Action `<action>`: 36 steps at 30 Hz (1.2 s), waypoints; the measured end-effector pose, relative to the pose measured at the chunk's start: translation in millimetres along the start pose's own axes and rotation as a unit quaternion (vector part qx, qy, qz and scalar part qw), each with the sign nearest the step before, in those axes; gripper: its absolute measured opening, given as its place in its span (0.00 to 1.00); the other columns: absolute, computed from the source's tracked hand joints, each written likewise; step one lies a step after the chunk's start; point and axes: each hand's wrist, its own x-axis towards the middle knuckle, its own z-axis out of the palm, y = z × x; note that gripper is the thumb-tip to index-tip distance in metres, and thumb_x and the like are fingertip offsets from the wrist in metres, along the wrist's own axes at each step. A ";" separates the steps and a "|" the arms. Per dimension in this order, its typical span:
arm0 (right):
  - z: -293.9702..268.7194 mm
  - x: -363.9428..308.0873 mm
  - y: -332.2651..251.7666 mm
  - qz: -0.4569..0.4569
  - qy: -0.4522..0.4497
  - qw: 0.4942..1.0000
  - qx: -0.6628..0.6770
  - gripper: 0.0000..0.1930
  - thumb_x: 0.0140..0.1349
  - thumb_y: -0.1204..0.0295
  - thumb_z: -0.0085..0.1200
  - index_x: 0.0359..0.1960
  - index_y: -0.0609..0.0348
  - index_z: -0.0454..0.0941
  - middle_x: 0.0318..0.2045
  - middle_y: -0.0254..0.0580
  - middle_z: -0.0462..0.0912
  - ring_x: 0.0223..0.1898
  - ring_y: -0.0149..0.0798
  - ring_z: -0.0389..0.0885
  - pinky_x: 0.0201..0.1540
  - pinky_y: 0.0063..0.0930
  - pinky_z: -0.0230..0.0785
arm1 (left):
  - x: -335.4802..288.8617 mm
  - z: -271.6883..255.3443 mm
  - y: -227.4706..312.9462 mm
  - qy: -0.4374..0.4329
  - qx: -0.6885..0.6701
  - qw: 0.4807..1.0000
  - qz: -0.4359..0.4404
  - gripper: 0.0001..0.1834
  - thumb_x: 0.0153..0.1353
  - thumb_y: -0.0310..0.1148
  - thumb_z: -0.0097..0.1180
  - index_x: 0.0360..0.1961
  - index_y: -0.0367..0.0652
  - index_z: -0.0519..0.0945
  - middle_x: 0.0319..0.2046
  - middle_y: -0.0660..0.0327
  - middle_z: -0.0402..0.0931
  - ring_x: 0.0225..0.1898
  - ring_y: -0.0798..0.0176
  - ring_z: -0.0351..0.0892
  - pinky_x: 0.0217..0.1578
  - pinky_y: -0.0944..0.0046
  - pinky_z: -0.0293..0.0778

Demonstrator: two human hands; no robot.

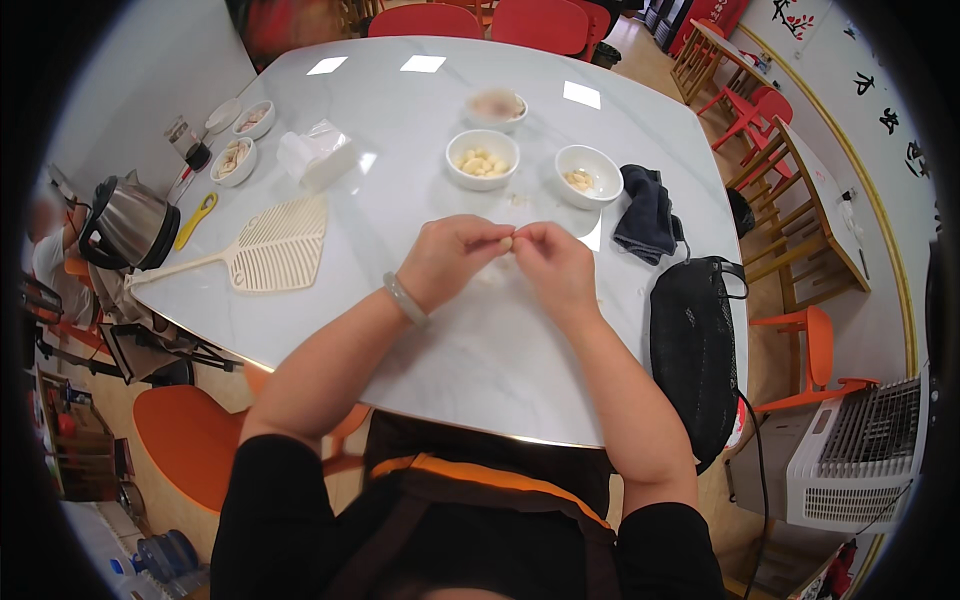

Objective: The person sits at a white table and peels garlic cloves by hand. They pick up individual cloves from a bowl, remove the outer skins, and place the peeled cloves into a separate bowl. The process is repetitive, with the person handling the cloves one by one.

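Over the white table, my left hand and my right hand meet fingertip to fingertip. Pinched between them is a small pale garlic clove, mostly covered by the fingers. Just beyond the hands stands a white bowl of peeled garlic cloves. To its right, another white bowl holds a few cloves. A third bowl sits farther back, its contents blurred. Small flakes of skin dot the tabletop near my fingers.
At right lie a dark cloth and a black mesh bag. Leftward are a cream slotted fly swatter, a yellow-handled peeler, a steel kettle, a tissue pack and two small bowls.
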 end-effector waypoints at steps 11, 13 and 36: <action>2.6 -1.2 5.6 -0.029 0.025 0.998 -0.041 0.05 0.55 0.74 0.55 0.31 0.62 0.78 0.26 0.38 0.80 0.26 0.27 0.77 0.31 0.21 0.70 | -1.5 2.4 4.4 0.023 0.025 0.999 0.024 0.09 0.52 0.21 0.59 0.36 0.37 0.82 0.32 0.60 0.80 0.32 0.70 0.79 0.35 0.73 0.77; 3.0 -0.7 7.4 -0.037 0.030 0.998 -0.051 0.05 0.54 0.74 0.55 0.30 0.62 0.77 0.26 0.38 0.80 0.26 0.28 0.77 0.30 0.21 0.69 | -1.5 2.8 4.3 0.026 0.030 0.999 0.033 0.09 0.52 0.21 0.60 0.36 0.37 0.82 0.31 0.60 0.80 0.32 0.70 0.79 0.34 0.73 0.77; 3.6 -0.4 3.7 -0.040 0.081 0.992 -0.092 0.05 0.54 0.74 0.53 0.29 0.63 0.75 0.26 0.41 0.78 0.26 0.33 0.78 0.31 0.26 0.70 | 1.2 3.0 4.6 0.003 -0.113 0.991 -0.079 0.06 0.56 0.23 0.57 0.36 0.35 0.78 0.33 0.61 0.80 0.35 0.73 0.79 0.38 0.74 0.76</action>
